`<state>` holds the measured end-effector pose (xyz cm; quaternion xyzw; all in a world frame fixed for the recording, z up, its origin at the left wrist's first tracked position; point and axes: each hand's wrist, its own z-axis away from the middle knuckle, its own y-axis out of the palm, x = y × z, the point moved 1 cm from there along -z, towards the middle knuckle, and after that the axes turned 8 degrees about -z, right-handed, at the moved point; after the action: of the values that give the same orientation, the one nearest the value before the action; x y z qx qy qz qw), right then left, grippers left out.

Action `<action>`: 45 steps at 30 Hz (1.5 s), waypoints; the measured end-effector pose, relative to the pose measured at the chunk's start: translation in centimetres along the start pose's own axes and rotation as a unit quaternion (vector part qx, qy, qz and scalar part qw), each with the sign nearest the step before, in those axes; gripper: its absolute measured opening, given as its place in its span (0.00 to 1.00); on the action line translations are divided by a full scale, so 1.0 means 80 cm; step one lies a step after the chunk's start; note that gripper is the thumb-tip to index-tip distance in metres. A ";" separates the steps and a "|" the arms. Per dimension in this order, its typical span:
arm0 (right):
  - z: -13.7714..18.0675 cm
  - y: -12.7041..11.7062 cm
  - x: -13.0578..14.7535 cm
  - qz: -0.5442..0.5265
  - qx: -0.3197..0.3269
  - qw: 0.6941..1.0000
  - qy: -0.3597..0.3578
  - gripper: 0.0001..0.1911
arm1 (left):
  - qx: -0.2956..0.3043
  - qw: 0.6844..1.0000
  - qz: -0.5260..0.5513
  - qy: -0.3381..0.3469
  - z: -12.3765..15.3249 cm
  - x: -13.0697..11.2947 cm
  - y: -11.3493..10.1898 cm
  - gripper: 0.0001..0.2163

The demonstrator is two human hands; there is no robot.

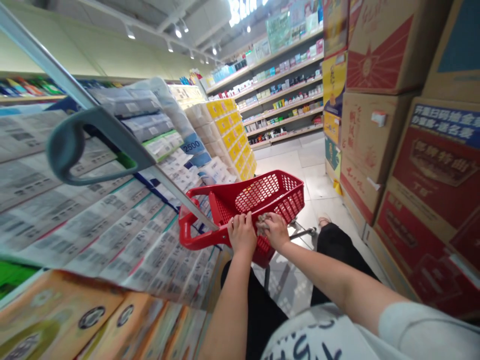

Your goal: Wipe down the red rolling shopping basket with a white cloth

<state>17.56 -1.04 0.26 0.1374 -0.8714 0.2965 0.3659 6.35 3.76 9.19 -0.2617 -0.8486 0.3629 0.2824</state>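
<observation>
Red plastic mesh shopping basket (pixel 262 195) mid-aisle above white tiled floor (pixel 296 160), between wrapped paper-goods packs (pixel 112 230) left and stacked red-brown cartons (pixel 431 170) right. Left hand (pixel 242 232): fingers curled tight over near rim. Right hand (pixel 276 231): fingers bunched on crumpled brownish cloth (pixel 262 223), pressed to same rim, just beside left hand. Step, by look: wiping rim. Next stroke calls for steady left hold, cloth kept against mesh.

Left hand (pixel 242 233) grips the red basket (pixel 270 192) by its near rim; at the hand's three o'clock, right hand (pixel 277 231) clutches a crumpled cloth (pixel 262 223).
</observation>
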 end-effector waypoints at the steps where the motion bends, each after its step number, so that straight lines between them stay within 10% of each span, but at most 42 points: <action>1: 0.000 -0.004 -0.002 0.031 0.002 1.000 0.007 0.09 | 0.000 1.000 -0.003 -0.002 -0.001 -0.001 0.000 0.18; 16: -0.006 0.003 -0.012 0.067 0.098 0.938 -0.326 0.09 | 0.008 1.000 -0.004 -0.020 -0.001 -0.010 -0.001 0.18; 39: 0.003 -0.013 -0.011 0.064 0.179 0.973 -0.130 0.07 | 0.003 1.000 0.002 -0.019 0.013 -0.018 0.011 0.21; 45: 0.001 -0.012 -0.007 -0.004 0.098 0.983 -0.154 0.14 | -0.005 1.000 0.010 -0.028 0.014 -0.020 0.012 0.21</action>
<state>18.33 -1.81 0.22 0.2200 -0.8834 0.3544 0.2135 6.98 2.79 7.33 -0.2609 -0.8554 0.3686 0.2538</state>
